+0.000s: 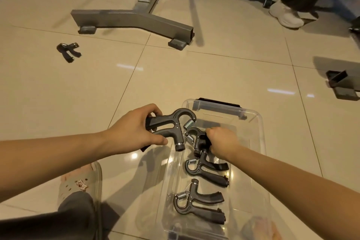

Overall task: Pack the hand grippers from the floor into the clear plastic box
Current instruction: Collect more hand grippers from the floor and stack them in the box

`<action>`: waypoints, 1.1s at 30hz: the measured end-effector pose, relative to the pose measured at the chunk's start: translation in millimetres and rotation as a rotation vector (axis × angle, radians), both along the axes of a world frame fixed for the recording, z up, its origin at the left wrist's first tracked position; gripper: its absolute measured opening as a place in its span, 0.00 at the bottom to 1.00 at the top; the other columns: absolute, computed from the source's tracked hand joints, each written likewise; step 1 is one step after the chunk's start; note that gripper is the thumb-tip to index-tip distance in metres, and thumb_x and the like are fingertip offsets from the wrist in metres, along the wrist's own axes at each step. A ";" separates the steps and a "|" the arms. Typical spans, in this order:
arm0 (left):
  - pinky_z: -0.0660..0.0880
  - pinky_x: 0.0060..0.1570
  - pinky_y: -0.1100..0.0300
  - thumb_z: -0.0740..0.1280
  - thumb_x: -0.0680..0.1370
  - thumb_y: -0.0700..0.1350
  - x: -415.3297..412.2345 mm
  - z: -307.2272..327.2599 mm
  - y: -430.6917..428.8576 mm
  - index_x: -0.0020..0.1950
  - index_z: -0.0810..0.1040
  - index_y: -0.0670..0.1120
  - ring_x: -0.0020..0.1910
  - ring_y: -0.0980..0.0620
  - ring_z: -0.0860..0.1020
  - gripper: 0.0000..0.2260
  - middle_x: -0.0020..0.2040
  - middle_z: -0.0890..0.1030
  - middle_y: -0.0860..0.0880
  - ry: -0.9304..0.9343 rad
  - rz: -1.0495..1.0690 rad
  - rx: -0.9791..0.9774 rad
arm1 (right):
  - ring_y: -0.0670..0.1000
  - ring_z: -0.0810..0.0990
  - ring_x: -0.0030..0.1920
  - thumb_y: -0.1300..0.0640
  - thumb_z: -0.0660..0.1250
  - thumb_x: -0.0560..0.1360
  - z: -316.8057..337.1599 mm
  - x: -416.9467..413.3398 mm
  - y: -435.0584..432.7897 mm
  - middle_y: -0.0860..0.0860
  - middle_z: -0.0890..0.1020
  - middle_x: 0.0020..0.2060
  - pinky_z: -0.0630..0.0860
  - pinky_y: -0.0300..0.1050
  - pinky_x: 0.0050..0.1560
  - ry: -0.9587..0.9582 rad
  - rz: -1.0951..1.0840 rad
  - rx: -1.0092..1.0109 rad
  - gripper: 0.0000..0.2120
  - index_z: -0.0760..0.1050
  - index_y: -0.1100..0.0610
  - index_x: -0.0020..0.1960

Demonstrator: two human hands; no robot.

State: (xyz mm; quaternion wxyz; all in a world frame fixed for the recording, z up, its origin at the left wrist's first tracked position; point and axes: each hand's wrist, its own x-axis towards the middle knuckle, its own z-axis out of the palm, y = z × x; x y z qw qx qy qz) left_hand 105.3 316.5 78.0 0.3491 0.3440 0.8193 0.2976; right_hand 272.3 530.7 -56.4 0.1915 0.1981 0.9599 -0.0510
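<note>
One gripper [167, 124] each — left hand [134, 132] beside box [262, 142], right hand [222, 140] over it

The only writing is some small pink lettering on the slipper [80, 182], and it is too blurred to read.

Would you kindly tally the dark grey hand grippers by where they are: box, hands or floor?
Dark grey hand grippers lying free in the clear plastic box: 2
Held grippers, by left hand and right hand: 2
Loose on the beige tiled floor: 1
Total: 5
</note>
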 end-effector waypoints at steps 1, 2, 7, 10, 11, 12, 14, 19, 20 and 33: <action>0.80 0.30 0.52 0.82 0.66 0.46 -1.6 0.5 0.7 0.51 0.75 0.52 0.28 0.42 0.80 0.21 0.40 0.82 0.46 0.010 0.018 0.000 | 0.56 0.81 0.50 0.63 0.69 0.73 -1.1 -0.5 0.0 0.54 0.82 0.50 0.78 0.50 0.47 -0.011 0.006 0.010 0.12 0.76 0.56 0.55; 0.79 0.29 0.55 0.82 0.66 0.45 -3.1 0.7 1.2 0.51 0.75 0.52 0.28 0.42 0.80 0.21 0.40 0.82 0.46 0.011 0.039 -0.002 | 0.56 0.81 0.50 0.64 0.69 0.73 -2.0 -1.3 -0.2 0.54 0.82 0.49 0.78 0.50 0.47 -0.018 0.018 0.025 0.12 0.76 0.56 0.55; 0.79 0.30 0.60 0.83 0.66 0.46 -6.1 -0.6 2.9 0.52 0.76 0.50 0.34 0.40 0.82 0.21 0.38 0.83 0.47 0.009 0.111 -0.016 | 0.56 0.79 0.54 0.64 0.70 0.72 -10.0 -4.0 0.9 0.53 0.82 0.51 0.79 0.50 0.50 -0.022 0.074 0.083 0.14 0.76 0.56 0.56; 0.80 0.30 0.56 0.83 0.66 0.44 -3.4 0.3 3.0 0.52 0.76 0.49 0.30 0.44 0.80 0.21 0.38 0.83 0.46 -0.026 0.111 -0.014 | 0.56 0.78 0.54 0.64 0.72 0.72 -13.4 -3.7 -0.3 0.54 0.80 0.52 0.79 0.50 0.48 -0.025 0.084 0.105 0.15 0.76 0.57 0.57; 0.80 0.30 0.55 0.83 0.66 0.44 -2.4 0.5 2.9 0.52 0.76 0.48 0.30 0.46 0.79 0.21 0.38 0.83 0.46 -0.034 0.109 -0.012 | 0.56 0.78 0.53 0.65 0.72 0.72 -14.1 -3.7 -0.6 0.54 0.79 0.52 0.79 0.50 0.48 -0.021 0.089 0.115 0.15 0.77 0.57 0.58; 0.81 0.30 0.55 0.83 0.66 0.43 -1.3 0.3 2.6 0.52 0.76 0.48 0.30 0.46 0.79 0.21 0.38 0.83 0.46 -0.039 0.108 -0.013 | 0.56 0.78 0.53 0.65 0.72 0.72 -13.8 -3.7 -1.5 0.54 0.78 0.53 0.79 0.50 0.47 -0.020 0.096 0.127 0.16 0.77 0.58 0.58; 0.81 0.30 0.54 0.83 0.66 0.44 0.2 -0.5 2.6 0.52 0.76 0.49 0.30 0.46 0.80 0.21 0.38 0.83 0.46 -0.041 0.104 -0.020 | 0.56 0.78 0.52 0.66 0.72 0.72 -13.6 -3.8 -2.7 0.54 0.77 0.53 0.80 0.50 0.47 -0.023 0.097 0.146 0.16 0.76 0.58 0.59; 0.81 0.30 0.52 0.82 0.66 0.44 3.1 -4.4 2.2 0.51 0.75 0.50 0.27 0.48 0.79 0.21 0.40 0.82 0.46 -0.032 0.116 -0.023 | 0.55 0.79 0.54 0.59 0.73 0.73 -6.1 -5.5 -4.2 0.53 0.78 0.56 0.79 0.49 0.49 -0.060 0.103 0.165 0.18 0.74 0.57 0.61; 0.81 0.30 0.52 0.82 0.66 0.44 3.9 -5.4 2.3 0.51 0.74 0.50 0.26 0.48 0.78 0.21 0.40 0.82 0.45 -0.027 0.121 -0.019 | 0.54 0.79 0.54 0.53 0.74 0.74 2.6 -7.0 -3.3 0.52 0.79 0.56 0.78 0.48 0.49 -0.058 0.070 0.124 0.18 0.74 0.56 0.60; 0.82 0.38 0.44 0.80 0.69 0.52 14.3 -1.0 21.2 0.55 0.70 0.52 0.29 0.48 0.82 0.23 0.41 0.81 0.50 0.149 0.162 0.061 | 0.59 0.85 0.44 0.64 0.68 0.79 114.9 -5.9 -38.3 0.62 0.85 0.47 0.82 0.54 0.51 0.520 -0.641 -1.432 0.12 0.76 0.65 0.61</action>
